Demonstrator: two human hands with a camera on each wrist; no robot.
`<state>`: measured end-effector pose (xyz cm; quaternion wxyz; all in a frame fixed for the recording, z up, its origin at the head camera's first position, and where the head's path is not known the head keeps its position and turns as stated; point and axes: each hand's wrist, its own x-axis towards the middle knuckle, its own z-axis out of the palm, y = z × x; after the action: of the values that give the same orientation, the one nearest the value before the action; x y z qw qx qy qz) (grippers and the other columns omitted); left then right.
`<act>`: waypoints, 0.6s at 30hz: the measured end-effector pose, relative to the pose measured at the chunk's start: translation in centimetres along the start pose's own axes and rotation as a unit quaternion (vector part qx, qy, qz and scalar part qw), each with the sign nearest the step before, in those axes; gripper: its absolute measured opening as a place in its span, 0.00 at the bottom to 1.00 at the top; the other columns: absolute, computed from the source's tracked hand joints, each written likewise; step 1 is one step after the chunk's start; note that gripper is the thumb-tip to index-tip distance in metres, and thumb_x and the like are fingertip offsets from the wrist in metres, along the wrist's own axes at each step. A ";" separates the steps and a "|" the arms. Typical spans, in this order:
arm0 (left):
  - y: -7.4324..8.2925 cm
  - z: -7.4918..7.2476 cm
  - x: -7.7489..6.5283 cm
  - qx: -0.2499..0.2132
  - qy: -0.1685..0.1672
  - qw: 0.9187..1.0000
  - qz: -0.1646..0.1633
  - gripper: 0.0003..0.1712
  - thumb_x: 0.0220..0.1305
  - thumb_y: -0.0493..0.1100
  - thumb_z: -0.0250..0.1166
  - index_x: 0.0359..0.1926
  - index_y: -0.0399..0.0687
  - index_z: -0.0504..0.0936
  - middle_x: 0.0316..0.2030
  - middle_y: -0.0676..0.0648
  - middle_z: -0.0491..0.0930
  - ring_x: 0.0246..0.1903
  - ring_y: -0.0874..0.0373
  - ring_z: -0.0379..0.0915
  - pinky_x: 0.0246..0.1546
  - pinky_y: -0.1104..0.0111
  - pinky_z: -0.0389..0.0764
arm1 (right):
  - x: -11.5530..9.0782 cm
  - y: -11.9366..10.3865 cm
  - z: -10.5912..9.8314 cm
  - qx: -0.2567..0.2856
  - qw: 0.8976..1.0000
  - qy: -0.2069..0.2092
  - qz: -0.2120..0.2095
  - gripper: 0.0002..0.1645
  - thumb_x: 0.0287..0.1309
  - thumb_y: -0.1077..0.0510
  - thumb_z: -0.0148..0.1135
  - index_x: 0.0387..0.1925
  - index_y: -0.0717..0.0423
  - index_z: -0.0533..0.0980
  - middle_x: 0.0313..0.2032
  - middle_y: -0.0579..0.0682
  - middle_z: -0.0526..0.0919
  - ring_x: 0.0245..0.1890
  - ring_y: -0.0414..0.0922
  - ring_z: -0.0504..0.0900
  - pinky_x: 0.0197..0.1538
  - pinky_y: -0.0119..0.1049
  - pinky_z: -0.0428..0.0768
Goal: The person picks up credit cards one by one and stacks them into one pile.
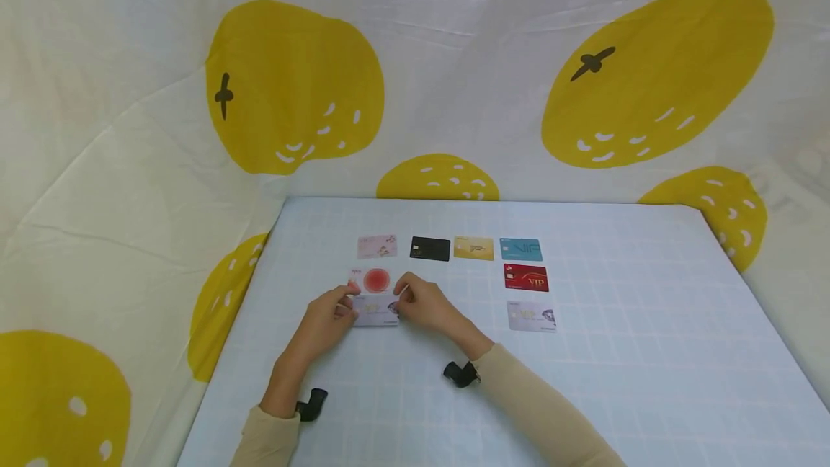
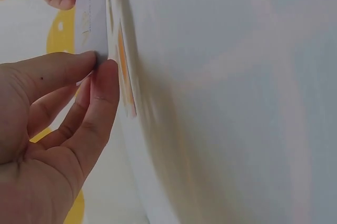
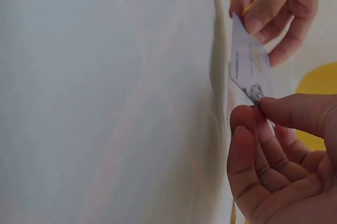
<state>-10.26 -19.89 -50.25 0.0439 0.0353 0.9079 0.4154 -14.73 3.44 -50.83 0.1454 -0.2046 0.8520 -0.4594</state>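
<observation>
A silver-grey VIP card [image 1: 376,310] is held between my two hands, low over the left part of the table. My left hand [image 1: 328,314] pinches its left end, thumb against fingers, as the left wrist view shows on the card [image 2: 92,24]. At the other end, beside a dark jewel-like print, the thumb and fingers of my right hand [image 1: 421,301] pinch the card [image 3: 247,63]. Just beyond it lies a white card with a red disc [image 1: 376,280], its lower edge right at the held card. A pale pink card [image 1: 377,246] lies farther back.
Along the back lie a black card [image 1: 430,248], a gold card [image 1: 473,248] and a teal VIP card [image 1: 521,249]. Below the teal one are a red VIP card [image 1: 526,277] and another silver-grey card [image 1: 532,316]. A white cloth with yellow fruit prints [image 1: 454,92] hangs behind the table.
</observation>
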 end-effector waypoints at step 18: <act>2.4 2.6 1.5 -0.065 -0.004 0.997 0.041 0.21 0.59 0.30 0.70 0.54 0.42 0.81 0.39 0.45 0.81 0.39 0.53 0.83 0.42 0.59 0.83 | -2.0 1.7 -3.5 0.038 0.998 0.033 0.022 0.09 0.66 0.63 0.62 0.47 0.56 0.75 0.33 0.46 0.82 0.29 0.43 0.80 0.35 0.36 0.81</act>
<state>-11.40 -16.19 -50.17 0.0326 0.0716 0.8766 0.4747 -14.83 7.79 -50.29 0.1347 -0.1643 0.8427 -0.4947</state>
